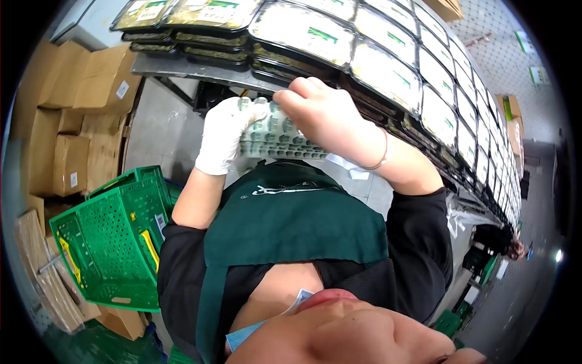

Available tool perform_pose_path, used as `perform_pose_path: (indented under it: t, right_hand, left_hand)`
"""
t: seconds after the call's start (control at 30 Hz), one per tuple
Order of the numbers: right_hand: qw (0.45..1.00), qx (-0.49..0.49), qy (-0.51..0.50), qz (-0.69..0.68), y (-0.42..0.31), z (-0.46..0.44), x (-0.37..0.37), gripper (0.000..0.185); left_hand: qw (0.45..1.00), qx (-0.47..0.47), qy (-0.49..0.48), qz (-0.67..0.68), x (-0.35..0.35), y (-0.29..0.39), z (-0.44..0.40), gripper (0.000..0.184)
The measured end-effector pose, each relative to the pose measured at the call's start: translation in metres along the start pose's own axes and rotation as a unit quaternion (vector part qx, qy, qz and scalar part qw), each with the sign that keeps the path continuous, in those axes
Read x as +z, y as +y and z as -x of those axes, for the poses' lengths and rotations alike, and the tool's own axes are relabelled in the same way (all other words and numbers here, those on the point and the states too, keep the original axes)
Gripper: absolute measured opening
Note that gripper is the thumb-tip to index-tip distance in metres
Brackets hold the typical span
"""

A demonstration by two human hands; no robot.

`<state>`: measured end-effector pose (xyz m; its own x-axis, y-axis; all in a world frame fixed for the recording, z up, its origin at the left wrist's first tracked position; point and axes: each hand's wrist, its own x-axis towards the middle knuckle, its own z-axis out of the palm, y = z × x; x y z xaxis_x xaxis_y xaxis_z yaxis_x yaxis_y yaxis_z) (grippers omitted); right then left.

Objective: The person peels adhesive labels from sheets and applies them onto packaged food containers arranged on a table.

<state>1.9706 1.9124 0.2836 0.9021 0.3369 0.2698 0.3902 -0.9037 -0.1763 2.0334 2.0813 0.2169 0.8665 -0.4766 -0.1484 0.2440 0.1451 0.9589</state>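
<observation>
Grey metal table carries stacked rows of black trays. Green perforated basket is positioned at the person's left. Dark green apron covers the torso. Printed sheet, green-marked, is located between apron and table edge. Right hand, bare: fingers curled at the sheet's upper right; fingertips hidden, grip cannot be determined. Left hand, white-gloved: clamps the sheet's left edge, thumb on its face.
</observation>
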Motion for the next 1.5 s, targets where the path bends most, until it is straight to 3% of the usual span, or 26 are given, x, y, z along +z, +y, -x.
perform_pose_path:
  t: [0.07, 0.2, 0.27, 0.33, 0.4, 0.5, 0.53, 0.6, 0.63, 0.67, 0.77, 0.8, 0.87, 0.9, 0.93, 0.97, 1.0, 1.07, 1.1, 1.2, 1.27, 1.33, 1.4, 1.47, 1.5]
  right_hand:
    - [0.999, -0.003, 0.028, 0.038, -0.004, 0.008, 0.001, 0.029]
    - [0.994, -0.032, 0.065, 0.08, -0.004, 0.025, 0.003, 0.033]
    - [0.996, -0.082, 0.034, 0.022, 0.007, 0.035, -0.005, 0.033]
    - [0.987, -0.112, 0.08, -0.078, 0.049, 0.029, -0.03, 0.036]
    - [0.949, 0.196, 0.139, -0.205, 0.135, 0.022, -0.027, 0.042]
    - [0.837, 0.366, 0.233, -0.333, 0.226, 0.002, -0.035, 0.069]
    - [0.837, 0.364, 0.23, -0.336, 0.234, 0.002, -0.029, 0.069]
    - [0.937, 0.275, 0.212, -0.036, 0.245, 0.003, -0.012, 0.062]
    - [0.943, 0.275, 0.187, -0.02, 0.252, 0.003, 0.001, 0.065]
    - [0.943, 0.274, 0.188, -0.024, 0.258, 0.004, 0.004, 0.065]
    - [0.925, 0.286, 0.148, 0.198, 0.284, 0.02, 0.007, 0.071]
    - [0.894, 0.389, 0.087, 0.204, 0.277, 0.027, -0.012, 0.079]
    - [0.89, 0.384, 0.155, 0.191, 0.3, 0.057, -0.016, 0.084]
    - [0.918, 0.301, 0.218, 0.137, 0.3, 0.069, -0.014, 0.074]
    - [0.917, 0.306, 0.216, 0.142, 0.273, 0.073, -0.022, 0.074]
    - [0.92, 0.341, 0.185, -0.055, 0.227, 0.074, -0.033, 0.068]
    - [0.885, 0.363, 0.152, -0.251, 0.192, 0.072, -0.036, 0.063]
    - [0.925, 0.316, 0.164, -0.13, 0.162, 0.072, -0.022, 0.055]
    - [0.94, 0.301, 0.161, 0.008, 0.163, 0.072, -0.008, 0.055]
    - [0.947, 0.276, 0.11, 0.125, 0.135, 0.067, -0.015, 0.05]
    - [0.898, 0.316, 0.079, 0.296, 0.152, 0.078, -0.014, 0.052]
    - [0.842, 0.433, 0.066, 0.314, 0.166, 0.11, -0.04, 0.061]
    - [0.866, 0.392, 0.191, 0.242, 0.199, 0.175, -0.062, 0.057]
    - [0.817, 0.516, 0.242, -0.092, 0.208, 0.224, -0.068, 0.05]
    - [0.807, 0.516, 0.254, -0.13, 0.207, 0.236, -0.065, 0.039]
  left_hand:
    - [1.0, 0.012, -0.011, -0.013, 0.008, -0.001, -0.002, 0.009]
    - [0.987, -0.063, 0.0, 0.147, 0.017, -0.012, -0.011, 0.013]
    - [0.984, -0.052, 0.028, 0.171, 0.019, -0.022, -0.015, 0.014]
    - [0.979, -0.06, 0.036, 0.193, 0.013, -0.039, -0.021, 0.016]
    - [0.968, -0.083, 0.065, 0.229, 0.021, -0.046, -0.023, 0.018]
    - [0.976, -0.071, 0.069, 0.193, 0.028, -0.064, -0.019, 0.022]
    - [0.976, -0.071, 0.073, 0.193, 0.03, -0.067, -0.019, 0.022]
    - [0.981, -0.052, 0.087, 0.167, 0.03, -0.069, -0.016, 0.024]
    - [0.982, -0.042, 0.094, 0.158, 0.028, -0.068, -0.014, 0.022]
    - [0.982, -0.041, 0.096, 0.155, 0.024, -0.069, -0.013, 0.022]
    - [0.981, -0.033, 0.094, 0.169, 0.008, -0.083, -0.006, 0.018]
    - [0.977, -0.029, 0.107, 0.184, 0.003, -0.088, -0.005, 0.016]
    - [0.973, -0.024, 0.113, 0.2, -0.003, -0.089, -0.006, 0.015]
    - [0.972, -0.025, 0.126, 0.196, -0.004, -0.088, -0.007, 0.014]
    - [0.971, -0.03, 0.14, 0.193, -0.004, -0.087, -0.005, 0.014]
    - [0.969, -0.04, 0.124, 0.21, -0.001, -0.081, -0.005, 0.013]
    - [0.97, -0.043, 0.117, 0.21, -0.001, -0.08, -0.008, 0.013]
    - [0.978, -0.062, 0.09, 0.179, -0.003, -0.078, -0.012, 0.011]
    - [0.979, -0.062, 0.081, 0.177, 0.002, -0.072, -0.012, 0.01]
    - [0.987, -0.054, 0.06, 0.137, 0.007, -0.063, -0.013, 0.009]
    - [0.988, -0.05, 0.05, 0.137, 0.005, -0.065, -0.014, 0.009]
    - [0.987, -0.051, 0.028, 0.148, 0.0, -0.072, -0.02, 0.011]
    - [0.987, -0.054, 0.046, 0.141, 0.011, -0.066, -0.019, 0.011]
    - [0.988, -0.085, 0.028, 0.124, 0.018, -0.069, -0.024, 0.012]
    - [0.993, -0.074, -0.013, 0.091, 0.024, -0.068, -0.026, 0.012]
